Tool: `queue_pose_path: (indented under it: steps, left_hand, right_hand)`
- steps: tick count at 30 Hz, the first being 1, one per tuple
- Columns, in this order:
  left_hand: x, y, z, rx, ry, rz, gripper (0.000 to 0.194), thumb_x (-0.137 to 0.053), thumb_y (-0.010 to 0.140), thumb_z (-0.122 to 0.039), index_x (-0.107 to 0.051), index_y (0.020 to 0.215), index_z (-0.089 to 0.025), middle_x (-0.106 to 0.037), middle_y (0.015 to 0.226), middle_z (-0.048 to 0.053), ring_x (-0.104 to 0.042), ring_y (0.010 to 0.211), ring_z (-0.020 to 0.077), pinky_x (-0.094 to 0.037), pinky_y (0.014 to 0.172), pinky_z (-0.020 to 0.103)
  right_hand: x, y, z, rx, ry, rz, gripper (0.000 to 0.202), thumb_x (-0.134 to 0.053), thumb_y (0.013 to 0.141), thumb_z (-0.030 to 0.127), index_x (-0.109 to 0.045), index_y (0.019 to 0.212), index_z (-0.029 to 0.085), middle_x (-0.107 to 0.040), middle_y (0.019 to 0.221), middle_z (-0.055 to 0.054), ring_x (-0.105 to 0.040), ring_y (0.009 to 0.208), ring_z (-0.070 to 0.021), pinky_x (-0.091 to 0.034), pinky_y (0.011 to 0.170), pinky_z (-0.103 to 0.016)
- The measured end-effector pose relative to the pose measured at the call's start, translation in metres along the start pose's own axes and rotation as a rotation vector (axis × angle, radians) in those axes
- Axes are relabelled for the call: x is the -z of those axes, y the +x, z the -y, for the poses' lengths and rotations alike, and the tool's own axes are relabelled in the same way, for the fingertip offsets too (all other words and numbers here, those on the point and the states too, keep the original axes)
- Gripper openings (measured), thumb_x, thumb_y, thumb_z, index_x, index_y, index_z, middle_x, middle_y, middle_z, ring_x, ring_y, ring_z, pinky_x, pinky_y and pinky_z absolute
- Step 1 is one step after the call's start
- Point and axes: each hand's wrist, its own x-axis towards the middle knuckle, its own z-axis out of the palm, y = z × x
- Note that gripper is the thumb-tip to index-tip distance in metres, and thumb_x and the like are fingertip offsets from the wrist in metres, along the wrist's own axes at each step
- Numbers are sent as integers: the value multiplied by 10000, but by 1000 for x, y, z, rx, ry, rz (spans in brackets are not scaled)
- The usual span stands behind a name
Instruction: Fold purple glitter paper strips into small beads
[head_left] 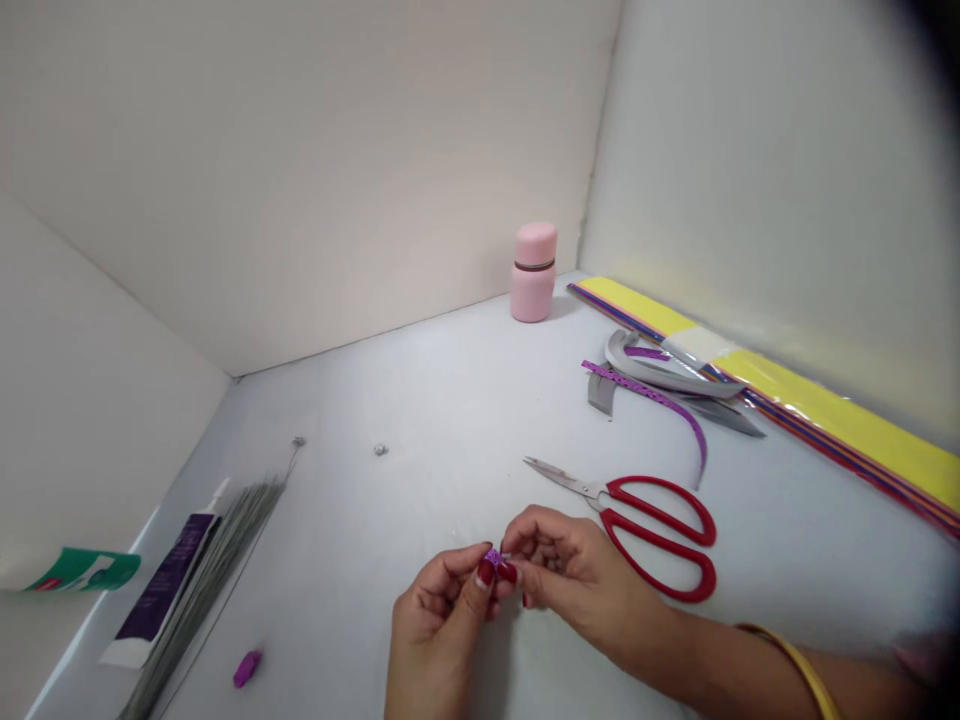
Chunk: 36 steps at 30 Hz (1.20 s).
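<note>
A small, glittery purple piece (493, 556) is pinched between the fingertips of my left hand (442, 610). My right hand (574, 575) is closed too, its thumb and forefinger meeting at the right side of that same piece. Fingers cover most of it, so I cannot tell whether it is rolled or folded. Just beyond my right hand lie scissors (660, 482) with red handles, their blades pointing left. A long purple glitter strip (660, 395) curves across grey strips (652, 372) farther back.
At the left are a dark purple tube (166, 578) with a nozzle, a bundle of thin grey wires (217, 560) and a purple lump (247, 668). A small silvery bit (381, 450) lies mid-table. A pink bottle (534, 272) and a yellow-topped pack of sheets (810, 385) stand near the walls.
</note>
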Motion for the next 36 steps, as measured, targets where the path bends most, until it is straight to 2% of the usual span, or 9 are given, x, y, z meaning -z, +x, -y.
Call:
queue_pose_path:
  steps: [9, 15, 20, 27, 32, 36]
  left_hand:
    - [2, 0, 1, 54, -64, 16, 267, -805, 548, -320, -754, 757, -162, -724, 588, 55, -615, 561, 112, -464, 536, 170]
    - [1, 0, -1, 78, -93, 12, 255, -820, 523, -304, -752, 724, -162, -731, 584, 43, -628, 535, 90, -463, 513, 138]
    - [-1, -2, -4, 35, -97, 44, 255, -833, 501, -247, -751, 725, -157, -757, 647, 63, -672, 618, 124, -507, 623, 173]
    - [-4, -7, -6, -26, -97, -31, 208, -826, 499, -280, -757, 673, -189, -749, 591, 17, -657, 558, 95, -492, 551, 113]
    - [-4, -9, -5, -94, -25, -33, 187, -811, 520, -286, -764, 685, -211, -753, 623, 3, -641, 586, 89, -488, 581, 99]
    - [-3, -9, -5, -85, -14, -34, 191, -806, 523, -303, -764, 689, -220, -753, 636, -2, -648, 594, 94, -492, 581, 104]
  right_hand:
    - [4, -1, 1, 38, -64, 14, 58, -594, 782, 207, -628, 786, 160, -647, 705, -29, -611, 649, -152, -455, 595, -260]
    - [5, 0, 0, 4, 127, 51, 129, -645, 761, 266, -595, 758, 147, -629, 644, -11, -562, 594, -111, -420, 556, -223]
    - [7, 3, 0, -54, 197, 57, 191, -690, 725, 292, -584, 755, 136, -563, 562, 31, -499, 532, -75, -370, 521, -193]
    - [6, 3, 6, -94, 285, 111, 192, -701, 717, 285, -578, 727, 138, -556, 577, 27, -473, 511, -63, -329, 477, -175]
    - [6, 3, 8, -68, 395, 182, 170, -714, 701, 234, -575, 700, 138, -539, 675, 11, -486, 563, -74, -350, 485, -180]
    - [7, 3, 9, -17, 342, 151, 141, -721, 690, 188, -593, 668, 131, -533, 772, -6, -498, 597, -68, -353, 494, -176]
